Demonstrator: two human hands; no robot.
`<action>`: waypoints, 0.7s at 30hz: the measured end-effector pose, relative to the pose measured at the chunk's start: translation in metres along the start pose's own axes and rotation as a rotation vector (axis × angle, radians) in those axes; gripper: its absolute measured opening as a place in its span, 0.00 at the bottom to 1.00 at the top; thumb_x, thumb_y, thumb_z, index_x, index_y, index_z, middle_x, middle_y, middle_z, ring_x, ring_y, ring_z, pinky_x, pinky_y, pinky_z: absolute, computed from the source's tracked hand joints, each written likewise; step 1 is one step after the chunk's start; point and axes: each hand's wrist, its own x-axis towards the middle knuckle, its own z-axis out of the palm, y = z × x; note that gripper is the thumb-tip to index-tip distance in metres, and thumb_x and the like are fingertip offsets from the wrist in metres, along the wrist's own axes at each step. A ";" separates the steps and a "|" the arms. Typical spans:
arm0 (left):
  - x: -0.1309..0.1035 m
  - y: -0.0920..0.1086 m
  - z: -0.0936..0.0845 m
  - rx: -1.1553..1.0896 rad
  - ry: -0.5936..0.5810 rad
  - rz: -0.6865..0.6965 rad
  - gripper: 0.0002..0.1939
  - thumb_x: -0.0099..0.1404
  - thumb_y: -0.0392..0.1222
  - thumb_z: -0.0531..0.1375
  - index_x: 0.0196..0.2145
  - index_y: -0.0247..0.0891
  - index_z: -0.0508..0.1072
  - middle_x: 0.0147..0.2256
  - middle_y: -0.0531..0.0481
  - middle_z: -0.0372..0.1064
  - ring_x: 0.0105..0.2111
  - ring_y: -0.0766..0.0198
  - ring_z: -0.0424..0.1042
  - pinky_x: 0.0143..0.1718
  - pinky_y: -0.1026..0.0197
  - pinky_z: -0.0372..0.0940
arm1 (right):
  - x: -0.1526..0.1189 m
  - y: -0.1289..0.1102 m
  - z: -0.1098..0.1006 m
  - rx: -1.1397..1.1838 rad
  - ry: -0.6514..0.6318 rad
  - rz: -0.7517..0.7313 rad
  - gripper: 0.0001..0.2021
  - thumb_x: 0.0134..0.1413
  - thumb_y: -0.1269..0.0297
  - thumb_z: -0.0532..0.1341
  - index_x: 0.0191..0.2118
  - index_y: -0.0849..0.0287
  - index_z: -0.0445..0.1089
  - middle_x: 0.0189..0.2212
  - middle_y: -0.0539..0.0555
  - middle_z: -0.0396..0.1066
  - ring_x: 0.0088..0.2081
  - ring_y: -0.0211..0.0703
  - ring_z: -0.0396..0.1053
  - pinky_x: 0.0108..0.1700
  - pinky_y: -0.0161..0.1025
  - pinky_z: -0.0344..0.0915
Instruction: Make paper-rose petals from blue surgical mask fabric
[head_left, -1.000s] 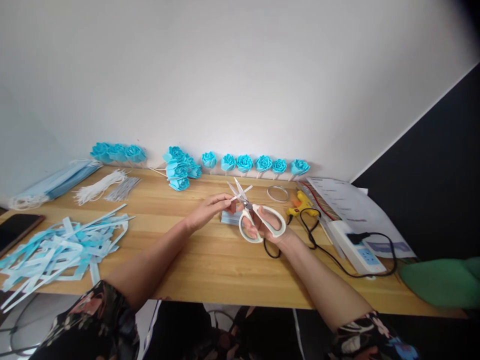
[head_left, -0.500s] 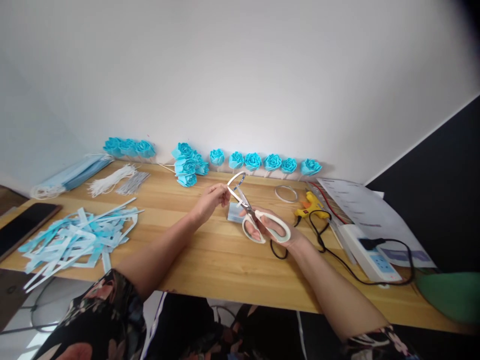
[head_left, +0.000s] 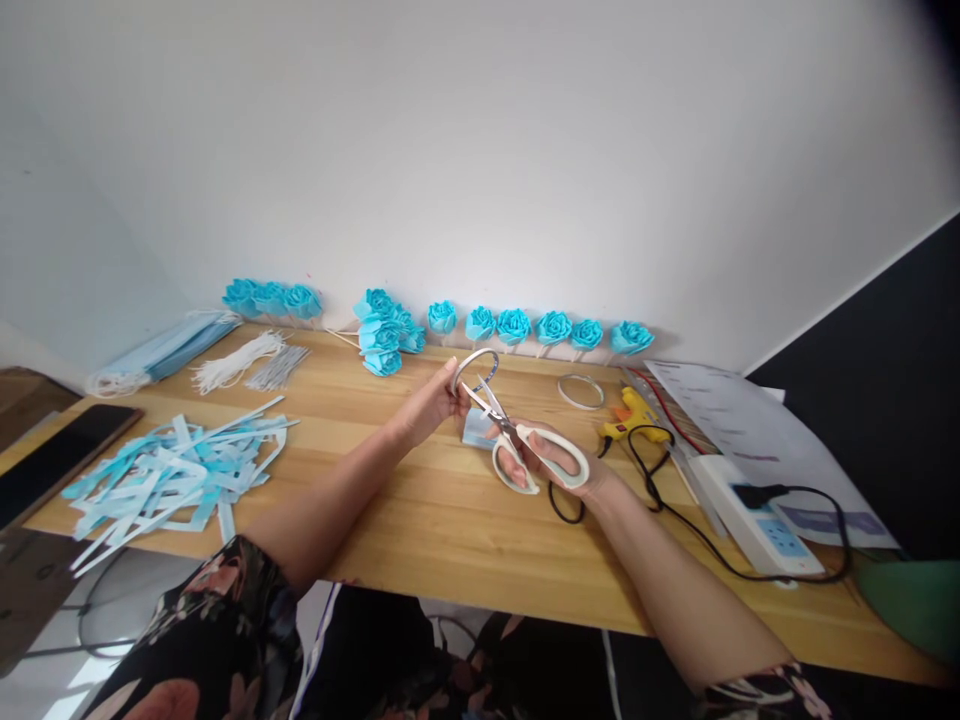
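My left hand [head_left: 435, 405] pinches a thin white ring [head_left: 474, 362] with blue print on its inner side; it looks like a narrow roll of double-sided tape. In my right hand [head_left: 544, 465] are white-handled scissors [head_left: 559, 458], fingers through the loops. Their blades stand apart and point up at the ring's lower right edge. Whether they touch the tape I cannot tell. A light-blue folded piece of fabric [head_left: 478, 428] shows below the blades, partly hidden by my right hand.
Blue fabric flowers [head_left: 514, 326] line the wall. Leftward lie cut strips [head_left: 172, 475], face masks [head_left: 169, 350], white cords [head_left: 238, 362], grey wires [head_left: 279, 368] and a phone [head_left: 64, 460]. On the right are another ring [head_left: 580, 391], a yellow glue gun [head_left: 634, 415], and a power strip [head_left: 761, 525].
The whole view has shifted slightly, so things appear farther right. The ring has turned a little in my left hand, and the scissor blades now show spread beside it.
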 end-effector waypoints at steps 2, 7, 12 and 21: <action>-0.001 -0.001 0.002 0.039 -0.039 -0.016 0.30 0.58 0.68 0.55 0.25 0.34 0.67 0.22 0.49 0.65 0.22 0.66 0.65 0.25 0.63 0.59 | 0.001 0.004 0.000 0.043 -0.061 -0.029 0.30 0.48 0.35 0.58 0.43 0.59 0.67 0.24 0.51 0.64 0.23 0.39 0.62 0.21 0.36 0.57; -0.006 -0.005 0.007 0.143 -0.160 0.033 0.31 0.57 0.68 0.56 0.28 0.32 0.69 0.25 0.48 0.65 0.25 0.65 0.65 0.28 0.62 0.61 | 0.006 0.015 -0.004 0.132 -0.162 -0.140 0.23 0.55 0.42 0.57 0.44 0.59 0.66 0.25 0.50 0.63 0.23 0.38 0.61 0.20 0.34 0.56; -0.012 -0.003 0.008 0.421 -0.174 0.109 0.29 0.59 0.66 0.56 0.28 0.32 0.70 0.28 0.48 0.66 0.29 0.64 0.65 0.34 0.61 0.61 | 0.007 0.018 -0.006 0.167 -0.186 -0.170 0.21 0.56 0.45 0.57 0.43 0.58 0.66 0.26 0.51 0.64 0.23 0.38 0.61 0.23 0.34 0.58; -0.017 0.003 0.011 0.577 -0.234 0.136 0.28 0.60 0.65 0.55 0.29 0.33 0.71 0.29 0.48 0.66 0.30 0.63 0.65 0.33 0.61 0.59 | 0.009 0.024 -0.010 0.149 -0.179 -0.231 0.20 0.58 0.45 0.57 0.41 0.60 0.66 0.23 0.50 0.63 0.23 0.38 0.62 0.22 0.33 0.58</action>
